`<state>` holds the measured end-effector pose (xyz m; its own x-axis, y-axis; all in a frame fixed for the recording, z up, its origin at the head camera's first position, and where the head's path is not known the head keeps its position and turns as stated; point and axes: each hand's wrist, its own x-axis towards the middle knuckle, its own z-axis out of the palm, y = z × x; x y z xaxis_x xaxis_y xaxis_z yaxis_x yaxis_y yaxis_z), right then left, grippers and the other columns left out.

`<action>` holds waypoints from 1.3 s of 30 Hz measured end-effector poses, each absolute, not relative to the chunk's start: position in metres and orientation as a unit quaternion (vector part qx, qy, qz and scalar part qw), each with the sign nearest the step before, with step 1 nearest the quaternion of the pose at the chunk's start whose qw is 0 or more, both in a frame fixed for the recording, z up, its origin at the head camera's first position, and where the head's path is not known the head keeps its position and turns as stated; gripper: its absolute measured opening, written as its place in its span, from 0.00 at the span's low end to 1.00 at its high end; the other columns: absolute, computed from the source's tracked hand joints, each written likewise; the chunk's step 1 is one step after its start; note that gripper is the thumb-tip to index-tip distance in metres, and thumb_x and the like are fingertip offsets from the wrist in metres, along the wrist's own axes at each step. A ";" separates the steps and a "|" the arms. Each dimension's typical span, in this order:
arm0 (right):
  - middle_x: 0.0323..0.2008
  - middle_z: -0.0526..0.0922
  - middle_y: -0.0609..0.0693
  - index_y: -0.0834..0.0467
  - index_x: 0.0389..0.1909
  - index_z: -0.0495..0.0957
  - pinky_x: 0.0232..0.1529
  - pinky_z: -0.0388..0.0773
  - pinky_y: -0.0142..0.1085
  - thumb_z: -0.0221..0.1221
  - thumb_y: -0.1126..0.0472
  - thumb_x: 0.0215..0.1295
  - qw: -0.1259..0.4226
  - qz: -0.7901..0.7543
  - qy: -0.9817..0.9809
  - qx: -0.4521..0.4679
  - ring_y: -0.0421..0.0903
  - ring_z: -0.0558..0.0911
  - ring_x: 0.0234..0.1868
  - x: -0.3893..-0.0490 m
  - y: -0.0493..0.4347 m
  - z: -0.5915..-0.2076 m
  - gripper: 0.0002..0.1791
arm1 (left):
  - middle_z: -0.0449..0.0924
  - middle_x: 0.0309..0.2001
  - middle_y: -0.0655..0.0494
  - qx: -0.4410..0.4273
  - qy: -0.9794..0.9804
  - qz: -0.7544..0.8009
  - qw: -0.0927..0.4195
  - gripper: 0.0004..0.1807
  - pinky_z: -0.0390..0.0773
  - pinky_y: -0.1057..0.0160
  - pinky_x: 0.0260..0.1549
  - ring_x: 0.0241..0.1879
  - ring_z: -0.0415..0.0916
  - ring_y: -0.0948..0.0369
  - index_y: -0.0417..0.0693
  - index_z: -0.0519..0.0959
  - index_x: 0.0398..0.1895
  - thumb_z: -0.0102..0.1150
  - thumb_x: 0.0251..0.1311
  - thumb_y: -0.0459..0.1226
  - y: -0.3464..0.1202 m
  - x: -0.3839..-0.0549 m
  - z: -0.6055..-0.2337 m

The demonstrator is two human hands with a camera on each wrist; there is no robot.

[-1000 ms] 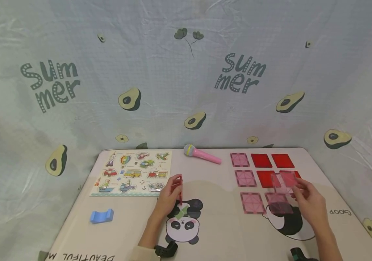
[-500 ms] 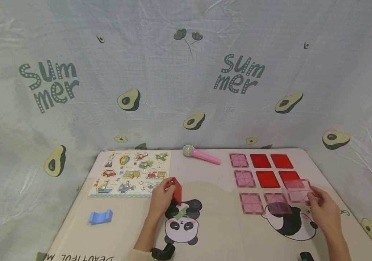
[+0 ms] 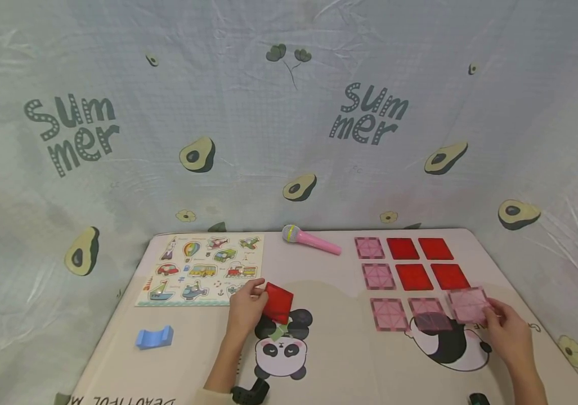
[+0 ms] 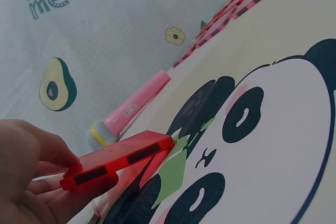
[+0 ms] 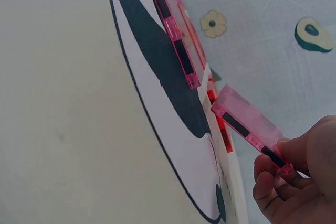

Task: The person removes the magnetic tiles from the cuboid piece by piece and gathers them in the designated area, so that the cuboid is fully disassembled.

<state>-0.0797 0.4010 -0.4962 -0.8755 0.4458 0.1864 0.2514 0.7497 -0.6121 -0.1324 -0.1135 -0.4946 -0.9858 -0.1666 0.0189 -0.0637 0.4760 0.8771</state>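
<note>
My left hand [image 3: 246, 310] pinches a red square magnetic tile [image 3: 278, 304] by its edge, tilted above the panda print on the table. In the left wrist view, thumb and fingers grip one end of that red tile [image 4: 121, 156]. At the right, my right hand [image 3: 510, 332] pinches a clear pink square magnetic tile [image 3: 467, 305] by its right edge. The right wrist view has this pink tile [image 5: 249, 121] tilted, apart from the tiles lying on the table. Rows of pink tiles [image 3: 389, 314] and red tiles [image 3: 413, 277] lie just left of and beyond it.
A vehicle picture puzzle board [image 3: 200, 270] lies at the back left. A pink toy microphone [image 3: 312, 240] is at the back edge. A blue curved block [image 3: 154, 337] sits at the left. Behind the table [image 3: 339, 349] hangs a printed cloth [image 3: 248, 112].
My right hand has moved right and nearer me, and its pink tile now lies flatter. My left hand has shifted slightly left and turned the red tile from edge-on to face up.
</note>
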 end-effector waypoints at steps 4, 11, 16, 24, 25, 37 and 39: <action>0.46 0.80 0.74 0.75 0.62 0.69 0.20 0.70 0.22 0.47 0.63 0.75 0.142 0.304 -0.919 -0.206 0.22 0.66 0.24 -0.082 0.404 -0.498 0.22 | 0.85 0.41 0.42 0.061 -0.853 -0.518 0.033 0.18 0.88 0.59 0.30 0.32 0.82 0.56 0.40 0.80 0.57 0.57 0.64 0.33 -0.115 -0.132 -0.496; 0.46 0.79 0.74 0.75 0.62 0.69 0.21 0.67 0.24 0.47 0.63 0.76 0.119 0.287 -0.925 -0.220 0.57 0.80 0.37 -0.086 0.409 -0.502 0.22 | 0.81 0.48 0.41 0.031 -0.831 -0.555 -0.027 0.15 0.86 0.63 0.25 0.31 0.79 0.58 0.42 0.80 0.55 0.53 0.68 0.32 -0.118 -0.128 -0.498; 0.50 0.76 0.77 0.76 0.62 0.67 0.30 0.76 0.34 0.47 0.59 0.75 0.087 0.277 -0.932 -0.216 0.67 0.78 0.46 -0.087 0.414 -0.505 0.25 | 0.79 0.52 0.38 0.015 -0.792 -0.605 -0.085 0.16 0.88 0.59 0.33 0.39 0.81 0.55 0.38 0.78 0.57 0.51 0.70 0.30 -0.118 -0.125 -0.499; 0.63 0.61 0.81 0.80 0.70 0.52 0.65 0.67 0.66 0.56 0.39 0.69 -0.014 0.291 -0.930 -0.224 0.76 0.64 0.63 -0.091 0.413 -0.503 0.52 | 0.82 0.49 0.39 -0.001 -0.774 -0.624 -0.108 0.16 0.88 0.61 0.33 0.38 0.84 0.57 0.37 0.79 0.57 0.53 0.68 0.31 -0.109 -0.122 -0.500; 0.64 0.60 0.82 0.80 0.70 0.51 0.66 0.66 0.66 0.57 0.38 0.68 -0.020 0.291 -0.929 -0.226 0.76 0.62 0.64 -0.092 0.412 -0.503 0.53 | 0.82 0.48 0.40 -0.004 -0.775 -0.622 -0.111 0.16 0.88 0.61 0.33 0.37 0.83 0.57 0.38 0.79 0.57 0.54 0.68 0.32 -0.107 -0.121 -0.500; 0.59 0.64 0.82 0.83 0.66 0.56 0.63 0.69 0.66 0.60 0.42 0.68 -0.009 0.272 -0.939 -0.210 0.76 0.66 0.60 -0.093 0.409 -0.505 0.50 | 0.83 0.40 0.46 -0.055 -0.772 -0.617 -0.138 0.13 0.87 0.64 0.33 0.34 0.81 0.61 0.39 0.82 0.51 0.59 0.65 0.31 -0.082 -0.110 -0.505; 0.59 0.62 0.82 0.83 0.66 0.55 0.64 0.68 0.66 0.60 0.41 0.68 -0.011 0.272 -0.938 -0.216 0.76 0.64 0.60 -0.093 0.408 -0.505 0.51 | 0.84 0.40 0.47 -0.061 -0.767 -0.622 -0.146 0.12 0.87 0.63 0.33 0.34 0.81 0.61 0.39 0.82 0.50 0.60 0.64 0.31 -0.076 -0.108 -0.504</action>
